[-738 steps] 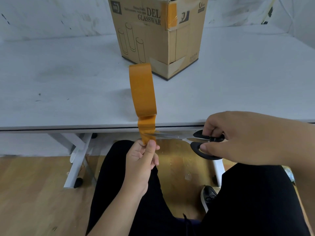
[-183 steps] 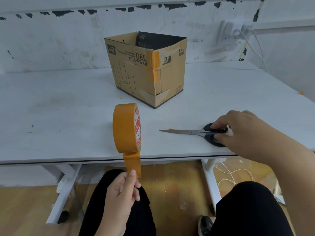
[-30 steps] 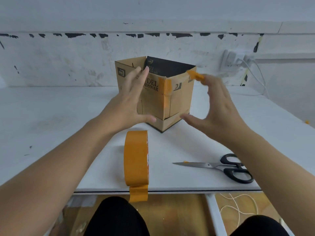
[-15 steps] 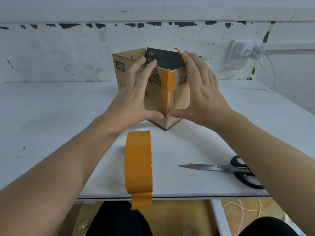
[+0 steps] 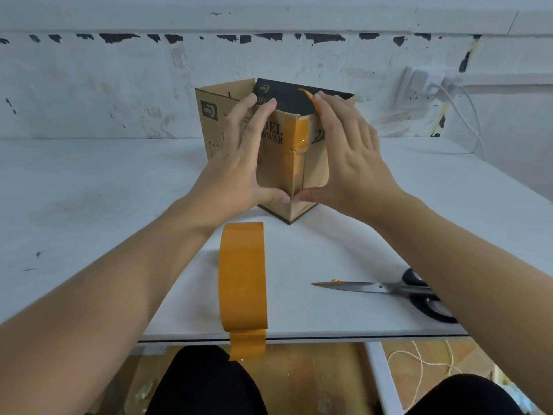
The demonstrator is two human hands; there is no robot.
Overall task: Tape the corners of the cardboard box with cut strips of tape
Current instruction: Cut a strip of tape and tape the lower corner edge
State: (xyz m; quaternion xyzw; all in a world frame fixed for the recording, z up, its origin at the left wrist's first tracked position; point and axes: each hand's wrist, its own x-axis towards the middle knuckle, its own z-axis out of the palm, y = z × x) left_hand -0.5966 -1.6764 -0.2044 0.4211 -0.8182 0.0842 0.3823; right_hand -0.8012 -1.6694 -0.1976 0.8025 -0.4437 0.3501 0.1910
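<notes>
An open cardboard box [image 5: 210,127] stands on the white table [image 5: 89,190] with one corner toward me. Orange tape [image 5: 296,136] covers the upper part of that corner. My left hand [image 5: 239,163] presses flat on the box's left face, and my right hand [image 5: 350,157] presses flat on its right face. The thumbs meet low on the corner edge. A short cut strip of orange tape [image 5: 307,96] sticks up from my right fingertips at the box rim. The orange tape roll [image 5: 242,274] stands on edge at the table's front, its loose end hanging over.
Black-handled scissors [image 5: 389,287] lie shut on the table at the right, partly under my right forearm. A wall socket with white cables [image 5: 419,85] sits at the back right. My knees and a wooden floor show below the table edge.
Within the last second my right hand brought the cut strip to the box and both hands settled on the two near faces. The thumbs have closed together at the corner.
</notes>
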